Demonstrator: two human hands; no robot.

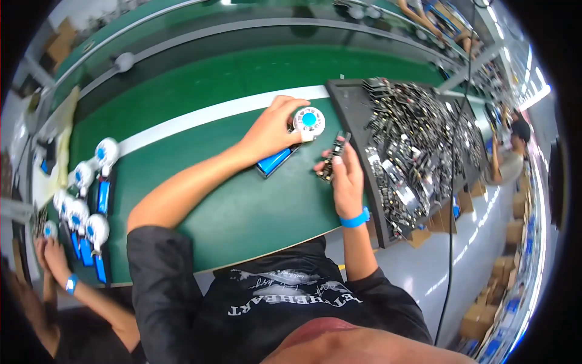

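My left hand (274, 128) is closed around a round white fan-like part (310, 123) with a bright blue centre. Below that hand lies a blue rectangular block (276, 160), like a battery pack, on the green table; its join to the white part is hidden. In my right hand (347, 185), which wears a blue wristband, a narrow black circuit board (334, 154) is pinched between thumb and fingers. Whether it is one board or a few together is hard to tell. The two hands are close but apart.
A black tray (377, 209) heaped with small circuit boards (412, 136) stands to the right. Several white round parts with blue blocks (79, 213) lie at the left, beside a co-worker's hands (53, 255). A white strip (200, 119) crosses the green table (218, 224). A black cable (451, 242) hangs at the right.
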